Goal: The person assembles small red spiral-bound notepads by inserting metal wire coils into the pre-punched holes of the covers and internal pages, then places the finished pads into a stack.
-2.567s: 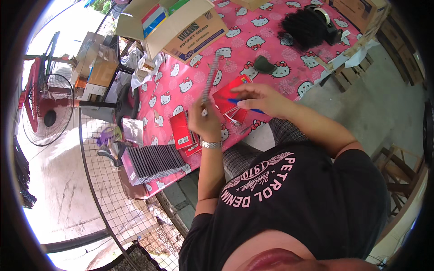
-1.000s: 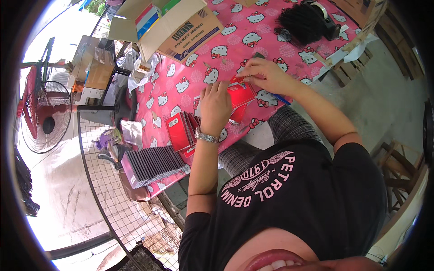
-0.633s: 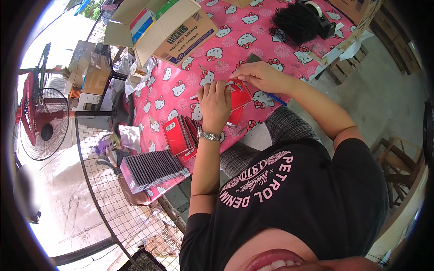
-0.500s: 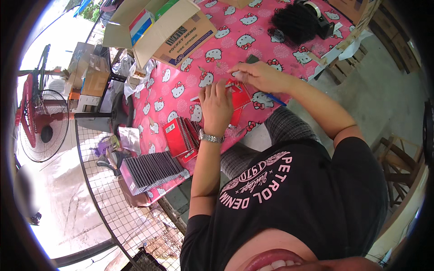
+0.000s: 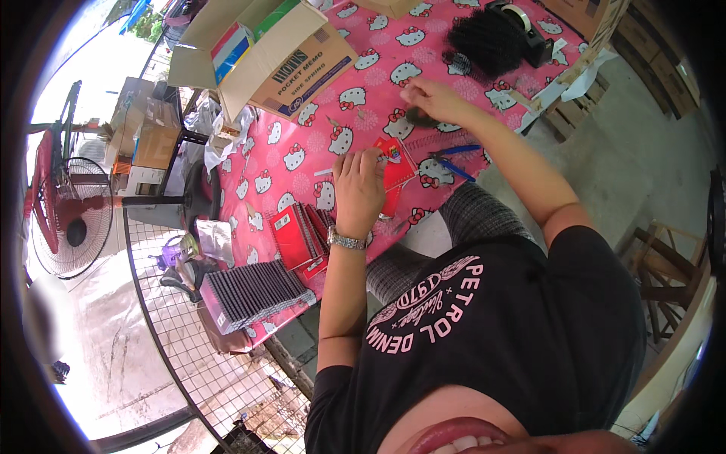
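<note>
My left hand point(image 5: 358, 189) is closed at the left side of a red spiral notebook point(image 5: 401, 168), its fingers curled over a thin white strip point(image 5: 324, 172) that sticks out to the left. Another red piece lies partly beneath that notebook. Farther out and to the right, my right hand point(image 5: 439, 103) has its fingers drawn together; whatever they pinch is hidden. Just under it lies a small dark object point(image 5: 420, 118) of unclear kind. A long wire coil point(image 5: 446, 141) stretches rightward from the notebook. Beside it rest pliers with blue handles point(image 5: 457, 165).
Red notebooks point(image 5: 296, 236) and a stack of dark-spined spiral notebooks point(image 5: 253, 292) sit at the table's left. An open carton point(image 5: 302, 72) stands at the back left. Farther right are a black bristly heap point(image 5: 484, 41) and a tape dispenser point(image 5: 537, 45). A fan point(image 5: 73, 216) is off left.
My right hand has moved away from the notebook, up and slightly right, over the dark object. The coil and pliers have come into fuller view. My left hand stays nearly in place.
</note>
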`<state>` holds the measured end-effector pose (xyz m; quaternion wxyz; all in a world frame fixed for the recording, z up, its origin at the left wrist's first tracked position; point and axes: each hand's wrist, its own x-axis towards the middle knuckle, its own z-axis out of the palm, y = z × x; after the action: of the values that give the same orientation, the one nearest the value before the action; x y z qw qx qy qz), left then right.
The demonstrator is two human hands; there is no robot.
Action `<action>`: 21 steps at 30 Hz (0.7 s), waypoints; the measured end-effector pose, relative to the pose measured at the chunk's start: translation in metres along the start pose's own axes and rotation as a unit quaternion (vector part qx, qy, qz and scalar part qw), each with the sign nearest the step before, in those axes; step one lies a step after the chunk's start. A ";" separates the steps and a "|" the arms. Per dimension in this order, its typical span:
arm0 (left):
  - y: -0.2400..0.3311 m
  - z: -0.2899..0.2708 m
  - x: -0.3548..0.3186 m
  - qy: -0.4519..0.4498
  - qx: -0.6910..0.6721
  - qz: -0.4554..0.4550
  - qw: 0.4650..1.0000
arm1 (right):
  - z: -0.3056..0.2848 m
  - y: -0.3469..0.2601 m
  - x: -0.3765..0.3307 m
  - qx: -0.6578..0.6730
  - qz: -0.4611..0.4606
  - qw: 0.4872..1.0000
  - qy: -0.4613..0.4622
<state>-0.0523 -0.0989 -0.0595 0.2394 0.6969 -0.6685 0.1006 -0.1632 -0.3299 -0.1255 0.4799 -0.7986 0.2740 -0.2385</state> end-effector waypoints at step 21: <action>-0.023 0.002 -0.024 0.043 0.025 -0.083 0.995 | -0.004 -0.061 -0.004 0.396 -0.011 0.840 -0.370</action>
<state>-0.0323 -0.0784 -0.0766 0.2576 0.7511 -0.5945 0.1267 -0.1559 -0.3056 -0.0699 0.8183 -0.5722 -0.0504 -0.0189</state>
